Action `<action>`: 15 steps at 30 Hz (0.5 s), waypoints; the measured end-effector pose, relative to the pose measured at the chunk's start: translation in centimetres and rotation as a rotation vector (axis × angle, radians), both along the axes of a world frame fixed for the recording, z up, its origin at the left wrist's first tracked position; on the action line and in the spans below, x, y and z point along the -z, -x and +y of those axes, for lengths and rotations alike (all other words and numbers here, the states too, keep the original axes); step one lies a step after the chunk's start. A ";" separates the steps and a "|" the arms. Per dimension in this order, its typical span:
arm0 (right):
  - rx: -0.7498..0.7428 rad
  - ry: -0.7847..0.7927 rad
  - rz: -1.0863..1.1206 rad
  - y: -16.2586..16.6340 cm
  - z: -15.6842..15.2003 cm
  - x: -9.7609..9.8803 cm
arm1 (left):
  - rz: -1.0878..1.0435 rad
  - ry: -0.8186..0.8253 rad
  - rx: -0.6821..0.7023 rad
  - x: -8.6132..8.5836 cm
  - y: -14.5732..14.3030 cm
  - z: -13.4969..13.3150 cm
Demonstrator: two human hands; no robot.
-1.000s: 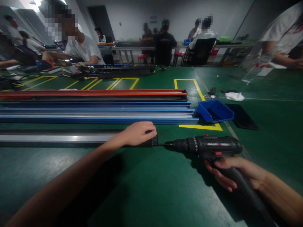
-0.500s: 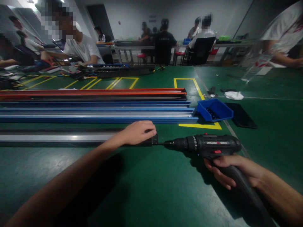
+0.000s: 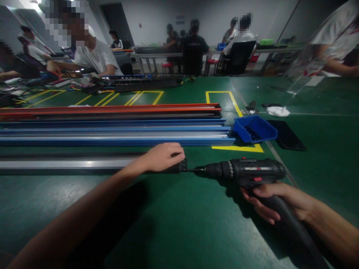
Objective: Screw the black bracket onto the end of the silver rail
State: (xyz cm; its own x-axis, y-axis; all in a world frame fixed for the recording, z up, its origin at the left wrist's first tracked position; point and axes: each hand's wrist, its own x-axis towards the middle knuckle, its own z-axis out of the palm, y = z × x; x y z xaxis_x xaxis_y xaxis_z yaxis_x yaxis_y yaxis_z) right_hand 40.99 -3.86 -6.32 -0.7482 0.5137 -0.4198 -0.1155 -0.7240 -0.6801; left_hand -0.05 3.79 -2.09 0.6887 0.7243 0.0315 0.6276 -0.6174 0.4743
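Note:
A long black-and-silver metal profile [image 3: 84, 163] lies across the green table at the left. My left hand [image 3: 164, 157] is closed over its right end, where a small black end piece [image 3: 183, 164] sticks out past the fingers. My right hand [image 3: 266, 200] grips a black cordless drill [image 3: 252, 171] by the handle, with the drill lying level and pointing left. Its thin bit [image 3: 193, 170] reaches the end piece at the profile's tip. Whether a screw sits at the bit's tip is too small to tell.
Behind the profile lie blue profiles [image 3: 168, 142] and an orange profile [image 3: 140, 108]. A blue bin [image 3: 259, 130] with small dark parts stands beside a dark flat phone-like slab [image 3: 287, 135]. Crumpled white tissue [image 3: 277, 111] and a clear bottle [image 3: 301, 80] lie farther back. Several people sit around.
Both hands, the drill and the profile hold almost the same position. The view has shifted very slightly.

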 end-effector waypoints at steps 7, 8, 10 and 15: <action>0.000 -0.007 -0.010 0.1 0.1 -0.1 | -0.003 -0.005 0.004 0.1 -0.1 0.1; -0.001 -0.006 -0.010 0.0 0.1 -0.1 | -0.003 -0.005 0.004 0.1 -0.1 0.1; -0.008 -0.002 -0.008 0.0 0.2 -0.1 | -0.003 -0.005 0.004 0.1 0.0 0.1; -0.020 0.001 0.011 0.0 0.3 -0.2 | 0.004 -0.004 0.008 0.2 0.1 0.1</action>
